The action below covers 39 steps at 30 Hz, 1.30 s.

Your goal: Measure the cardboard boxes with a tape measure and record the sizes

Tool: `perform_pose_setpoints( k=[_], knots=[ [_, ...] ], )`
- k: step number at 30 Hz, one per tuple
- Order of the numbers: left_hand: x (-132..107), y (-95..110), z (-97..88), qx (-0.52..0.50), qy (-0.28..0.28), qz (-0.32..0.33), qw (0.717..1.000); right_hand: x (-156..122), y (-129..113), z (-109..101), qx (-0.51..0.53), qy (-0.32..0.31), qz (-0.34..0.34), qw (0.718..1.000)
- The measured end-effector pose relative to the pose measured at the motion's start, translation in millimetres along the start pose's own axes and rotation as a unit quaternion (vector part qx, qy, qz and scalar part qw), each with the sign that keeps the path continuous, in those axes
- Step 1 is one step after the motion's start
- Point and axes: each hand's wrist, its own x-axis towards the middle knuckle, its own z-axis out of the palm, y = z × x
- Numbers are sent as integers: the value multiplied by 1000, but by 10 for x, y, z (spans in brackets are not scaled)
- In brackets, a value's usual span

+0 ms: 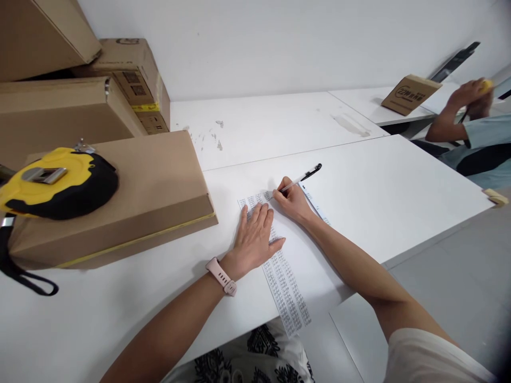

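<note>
A white sheet of paper (284, 290) covered in columns of small dark marks lies on the white table, its near end hanging past the edge. My left hand (256, 234) rests flat on the sheet with fingers spread; a pale pink band circles the wrist. My right hand (294, 201) grips a pen (301, 177) with a clear barrel and black cap end. The pen's tip is by the sheet's upper right part, mostly hidden by the fingers. Under the right wrist, the printed edge of the paper (315, 205) shows.
At left, a yellow and black tape measure (59, 183) sits on a closed cardboard box (159, 175), with more boxes (128, 80) stacked behind. Toward the far right stand a small carton (411, 94) and another person, whose hand (465, 96) holds something yellow. The white tabletop (391, 191) extends rightward.
</note>
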Motion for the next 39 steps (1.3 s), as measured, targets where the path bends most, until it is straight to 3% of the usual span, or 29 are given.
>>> perform_pose_setpoints(
  k=[6,12,18,25,33,39],
  knots=[
    [-4,0,0,-2,3,2,1000,10,64,1,59,71,-6,996],
    [-3,11,-30,3,-3,-2,1000,48,187,-7,134,28,-11,991],
    [-6,-1,-9,2,1,0,1000,66,235,-85,31,20,-46,998],
    [-5,9,-34,7,-6,-4,1000,-35,93,-90,128,-29,3,991],
    [5,12,-37,9,-4,-4,1000,-35,-51,-91,154,-34,40,987],
    [10,-2,-12,14,12,3,1000,11,2,-70,110,3,19,994]
  ],
)
